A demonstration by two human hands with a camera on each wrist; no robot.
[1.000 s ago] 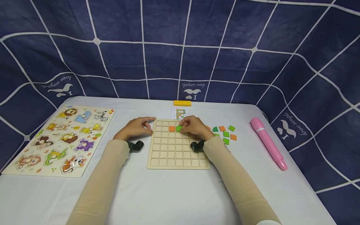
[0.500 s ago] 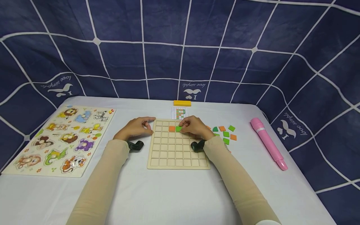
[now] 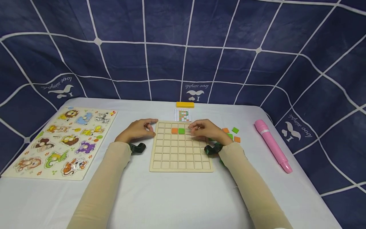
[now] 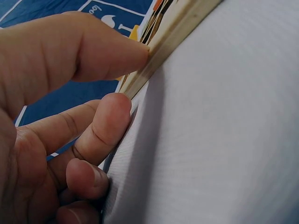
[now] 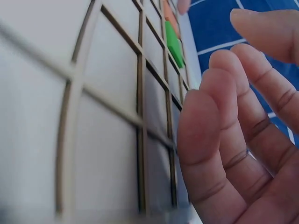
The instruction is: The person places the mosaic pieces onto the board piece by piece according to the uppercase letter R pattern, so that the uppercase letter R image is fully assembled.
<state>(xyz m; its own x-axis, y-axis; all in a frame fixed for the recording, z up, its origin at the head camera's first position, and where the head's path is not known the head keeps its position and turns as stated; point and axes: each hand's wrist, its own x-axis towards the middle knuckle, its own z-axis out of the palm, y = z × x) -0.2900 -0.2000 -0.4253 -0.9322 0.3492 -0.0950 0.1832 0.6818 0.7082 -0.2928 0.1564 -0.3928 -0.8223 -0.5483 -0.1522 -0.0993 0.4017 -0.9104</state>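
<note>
A wooden grid board (image 3: 174, 156) lies flat on the table. Side by side in its second row sit an orange square tile (image 3: 174, 130) and a green square tile (image 3: 181, 130). The left hand (image 3: 138, 129) is at the board's upper left corner; in the left wrist view its thumb (image 4: 117, 53) touches the board's side edge. Above the board's upper right part is the right hand (image 3: 204, 129), fingers bent loosely and nothing between them. In the right wrist view the thumb and fingertips stand apart, a little way from the green tile (image 5: 174, 45).
More orange and green tiles (image 3: 235, 130) lie right of the board, partly hidden by the right arm. Behind the board are a pattern card (image 3: 183, 115) and a yellow block (image 3: 185, 105). An animal puzzle (image 3: 61, 143) lies left, a pink microphone-shaped stick (image 3: 273, 144) right.
The right hand has let go of the green tile and moved right, leaving it in its cell beside the orange one. The left hand has stayed in place.
</note>
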